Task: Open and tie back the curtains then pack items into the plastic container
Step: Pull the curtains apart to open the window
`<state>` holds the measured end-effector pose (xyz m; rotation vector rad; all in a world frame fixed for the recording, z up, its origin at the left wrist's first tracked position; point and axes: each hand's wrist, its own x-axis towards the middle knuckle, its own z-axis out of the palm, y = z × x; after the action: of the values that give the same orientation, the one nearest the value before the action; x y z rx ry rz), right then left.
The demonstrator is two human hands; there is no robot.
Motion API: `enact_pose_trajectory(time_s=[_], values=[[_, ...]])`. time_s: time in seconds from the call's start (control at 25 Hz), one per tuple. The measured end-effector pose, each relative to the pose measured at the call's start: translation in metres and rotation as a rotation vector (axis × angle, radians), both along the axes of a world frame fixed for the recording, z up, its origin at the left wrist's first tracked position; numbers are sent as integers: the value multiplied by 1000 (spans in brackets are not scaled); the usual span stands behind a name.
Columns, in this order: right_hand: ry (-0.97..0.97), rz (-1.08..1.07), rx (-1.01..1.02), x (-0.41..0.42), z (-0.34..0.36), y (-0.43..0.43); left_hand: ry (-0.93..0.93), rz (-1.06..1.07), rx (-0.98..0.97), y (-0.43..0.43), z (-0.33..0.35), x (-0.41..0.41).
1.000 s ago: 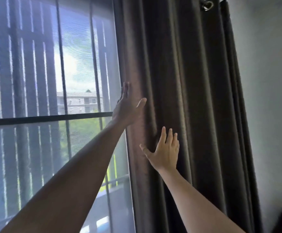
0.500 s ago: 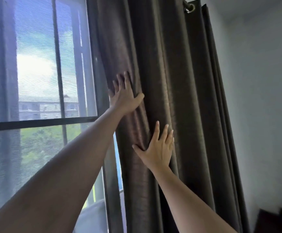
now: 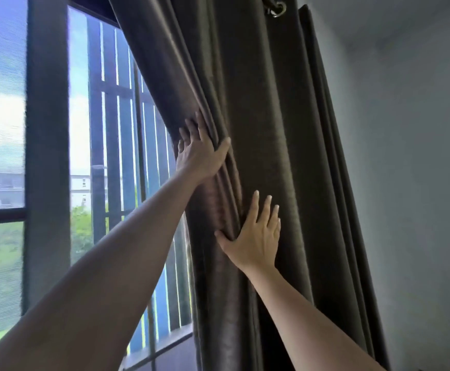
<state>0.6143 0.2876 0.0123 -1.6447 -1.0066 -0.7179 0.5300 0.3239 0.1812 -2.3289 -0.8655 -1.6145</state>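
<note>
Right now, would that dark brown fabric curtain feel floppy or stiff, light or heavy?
Probably floppy: the dark brown fabric curtain bunches into soft folds under the left hand. Likely heavyish: it looks thick and blocks light from the window. The flat right hand may slip on its smooth sheen.

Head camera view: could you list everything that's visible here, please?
curtain: one, dark brown, centre, hanging in folds next to the wall
eyelet: one, silver, top of the curtain
window frame: one, dark, left
bars: several, dark, outside the glass
wall: one, pale grey, right
left hand: one, pressed on the curtain's left folds, fingers straight
right hand: one, flat on the curtain, lower and further right
</note>
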Motion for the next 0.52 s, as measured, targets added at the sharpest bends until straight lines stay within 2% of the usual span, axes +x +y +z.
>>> enact_pose_trajectory(time_s=[0.32, 0.52], values=[[-23, 14, -23, 69, 2, 17, 186, 37, -24, 22, 6, 66], [12, -56, -7, 104, 3, 14, 196, 28, 21, 31, 6, 103]])
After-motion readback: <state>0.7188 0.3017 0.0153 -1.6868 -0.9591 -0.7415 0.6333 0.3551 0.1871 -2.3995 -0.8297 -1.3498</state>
